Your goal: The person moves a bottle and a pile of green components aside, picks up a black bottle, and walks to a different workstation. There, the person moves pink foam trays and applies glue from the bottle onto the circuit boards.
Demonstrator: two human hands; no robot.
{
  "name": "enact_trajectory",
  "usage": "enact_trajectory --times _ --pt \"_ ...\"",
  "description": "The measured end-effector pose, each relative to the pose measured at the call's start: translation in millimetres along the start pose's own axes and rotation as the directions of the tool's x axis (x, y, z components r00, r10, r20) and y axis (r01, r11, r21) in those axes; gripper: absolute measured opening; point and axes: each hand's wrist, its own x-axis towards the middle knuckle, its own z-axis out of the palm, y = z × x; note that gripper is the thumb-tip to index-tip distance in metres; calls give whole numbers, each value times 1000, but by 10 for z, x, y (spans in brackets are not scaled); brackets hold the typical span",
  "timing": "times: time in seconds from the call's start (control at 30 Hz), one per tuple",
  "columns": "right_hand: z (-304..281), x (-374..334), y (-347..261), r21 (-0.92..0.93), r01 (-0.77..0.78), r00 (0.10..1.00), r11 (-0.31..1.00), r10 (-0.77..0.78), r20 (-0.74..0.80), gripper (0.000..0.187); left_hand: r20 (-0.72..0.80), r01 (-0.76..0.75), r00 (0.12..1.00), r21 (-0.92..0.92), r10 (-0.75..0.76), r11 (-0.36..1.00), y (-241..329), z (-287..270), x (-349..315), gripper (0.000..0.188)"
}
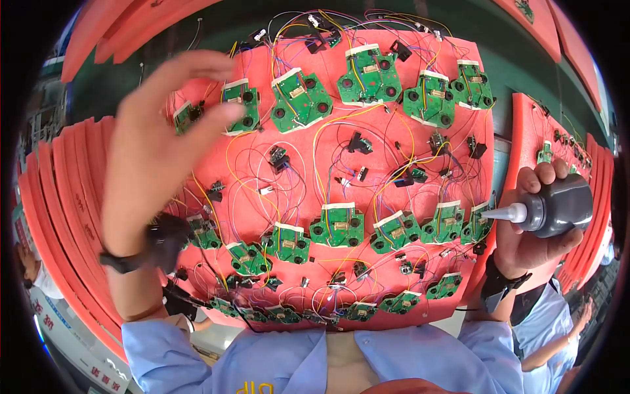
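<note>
My left hand (154,141) is raised over the left side of a pink foam sheet (295,154), fingers apart and curved, holding nothing. Under its fingertips lies a green circuit board (241,105), partly covered by them. On the right, my right hand (525,246) is wrapped round a dark squeeze bottle (566,205) with a pale pointed nozzle. The bottle lies sideways in the grip, its tip pointing left close to a green board (478,223) at the sheet's right edge. Several similar boards with coloured wires and small black parts lie in rows across the foam.
Pink foam sheets stand in a row at the left (72,210). Another pink sheet (525,131) with boards and wires lies at the right. Loose wires loop over the far edge onto a dark green surface (216,33). A person in light blue (548,328) is at the lower right.
</note>
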Motion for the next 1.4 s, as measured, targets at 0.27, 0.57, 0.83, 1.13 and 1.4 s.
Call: enact_trajectory --times 0.27,0.57,0.83,1.13,1.4 --pt "547 214 102 -326 41 996 944 -12 90 86 -30 -387 902 387 430 837 23 336 54 45" --pt "1081 874 478 -423 222 725 878 141 674 84 -53 -364 929 51 367 930 -159 379 -22 47" --pt "1196 977 699 -420 413 633 808 77 770 90 -168 -378 914 -29 369 925 -265 504 11 43" --pt "1267 927 715 -401 496 526 770 100 844 89 -135 -360 930 -136 343 923 -200 463 74 32" --pt "1290 895 731 -485 489 490 725 232 840 88 -140 -316 944 -132 298 939 -210 514 72 39"
